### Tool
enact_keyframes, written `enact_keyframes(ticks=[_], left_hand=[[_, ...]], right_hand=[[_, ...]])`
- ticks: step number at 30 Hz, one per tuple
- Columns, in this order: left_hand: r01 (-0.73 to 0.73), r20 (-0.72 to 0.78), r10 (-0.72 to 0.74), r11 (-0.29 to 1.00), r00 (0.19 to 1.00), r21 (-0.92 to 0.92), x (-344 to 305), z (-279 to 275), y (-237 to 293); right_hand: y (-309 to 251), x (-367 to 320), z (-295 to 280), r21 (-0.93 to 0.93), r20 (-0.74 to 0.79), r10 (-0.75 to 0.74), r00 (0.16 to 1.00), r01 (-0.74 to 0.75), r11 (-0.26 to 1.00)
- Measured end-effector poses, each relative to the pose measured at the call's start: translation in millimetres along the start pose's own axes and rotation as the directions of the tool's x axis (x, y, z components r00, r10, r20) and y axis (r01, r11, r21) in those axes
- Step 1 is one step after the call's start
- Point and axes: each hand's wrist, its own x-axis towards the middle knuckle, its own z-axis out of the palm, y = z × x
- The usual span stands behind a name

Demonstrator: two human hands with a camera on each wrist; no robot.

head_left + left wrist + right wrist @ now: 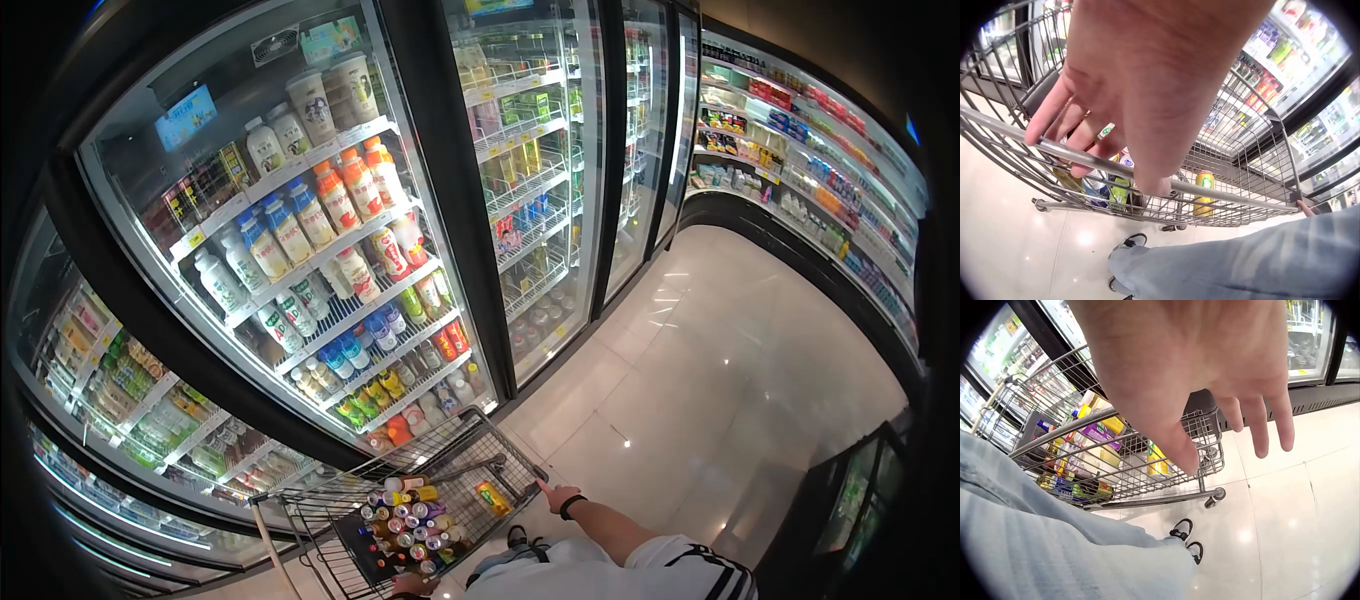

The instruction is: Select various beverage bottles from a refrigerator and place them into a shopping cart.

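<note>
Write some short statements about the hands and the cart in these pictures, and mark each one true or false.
1. The left hand grips the cart at its rim. True.
2. The right hand holds a phone. False: it is open and holds nothing; its fingertips touch the cart's corner.
3. The cart is empty. False: cans lie in it.
4. The cart stands before a fridge full of bottles. True.
5. The right wrist is bare. False: it wears a dark band.
</note>
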Motion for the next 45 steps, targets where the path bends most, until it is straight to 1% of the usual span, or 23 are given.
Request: enact_keyframes(ticks=[2,4,5,6,8,9,12,16,18,20,22,24,25,27,30,31,32,34,38,42,43,44,45], left_hand=[[0.054,0.149,-0.058,0.998,0.987,0.033,3,-18,11],[-0.001,0.204,0.026,0.993,0.979,-0.122,27,-2,-5],[0.119,0.294,-0.004,0.918,0.956,-0.377,44,14,-11],[0.115,0.3,0.004,0.918,0.954,-0.379,56,27,-15],[0.142,0.34,0.073,0.812,0.937,-0.566,71,46,-28],[0.207,0.409,0.006,0.855,0.912,-0.475,75,53,-34],[0.221,0.366,-0.067,0.89,0.928,-0.399,94,11,-9],[0.262,0.265,-0.185,0.919,0.946,-0.294,138,-36,77],[0.314,0.246,-0.252,0.913,0.936,-0.261,143,-26,131],[0.412,0.26,-0.353,0.883,0.899,-0.224,114,5,170],[0.549,0.27,-0.506,0.827,0.819,-0.118,42,7,154],[0.623,0.226,-0.598,0.78,0.769,-0.057,31,12,152],[0.613,0.258,-0.581,0.788,0.772,-0.057,40,26,148],[0.667,0.27,-0.626,0.739,0.732,-0.096,31,0,195],[0.689,0.353,-0.625,0.72,0.696,-0.083,33,-12,215],[0.621,0.351,-0.56,0.779,0.75,-0.084,28,-11,218],[0.668,0.392,-0.594,0.74,0.703,-0.077,28,-18,230],[0.639,0.181,-0.614,0.749,0.769,-0.176,24,-9,238],[0.566,-0.057,-0.621,0.745,0.782,-0.354,36,1,253],[0.579,-0.075,-0.636,0.741,0.768,-0.341,42,-11,276],[0.56,-0.13,-0.62,0.766,0.774,-0.317,43,-4,272],[0.521,-0.196,-0.594,0.791,0.78,-0.321,46,15,262],[0.529,-0.195,-0.595,0.792,0.78,-0.303,44,-8,275]], right_hand=[[-5,-2,-13,-0.072,0.077,0.059,0.995,-0.054,0.996],[-7,2,-14,-0.058,0.071,0.079,0.994,-0.075,0.996],[-3,2,-14,-0.061,0.066,0.075,0.995,-0.071,0.996],[3,0,-15,-0.07,0.065,0.069,0.995,-0.064,0.995],[11,-8,-25,-0.048,0.07,0.047,0.996,-0.043,0.998],[10,-7,-31,-0.019,0.068,0.016,0.998,-0.015,1.0],[31,-4,-31,0.089,0.015,-0.133,0.991,0.131,0.987],[68,23,-32,0.229,0.081,-0.372,0.925,0.346,0.91],[83,20,-57,0.184,0.06,-0.482,0.874,0.465,0.866],[100,23,-93,0.137,0.146,-0.544,0.827,0.527,0.839],[111,35,-124,0.077,0.244,-0.574,0.781,0.575,0.815],[124,59,-117,0.011,0.212,-0.626,0.751,0.638,0.77],[129,69,-109,0.02,0.202,-0.649,0.734,0.659,0.752],[133,96,-98,0.019,0.214,-0.7,0.681,0.714,0.7],[140,103,-121,0.103,0.224,-0.746,0.627,0.746,0.658],[141,102,-128,0.061,0.253,-0.721,0.645,0.733,0.678],[141,97,-136,0.053,0.265,-0.719,0.643,0.735,0.676],[139,87,-158,0.012,0.349,-0.637,0.687,0.676,0.736],[147,94,-169,0.059,0.338,-0.689,0.642,0.716,0.696],[154,119,-156,0.014,0.256,-0.718,0.647,0.74,0.672],[156,128,-152,0.043,0.328,-0.662,0.674,0.689,0.723],[161,125,-149,-0.003,0.223,-0.739,0.636,0.758,0.652],[166,146,-131,-0.001,0.298,-0.689,0.661,0.722,0.692]])
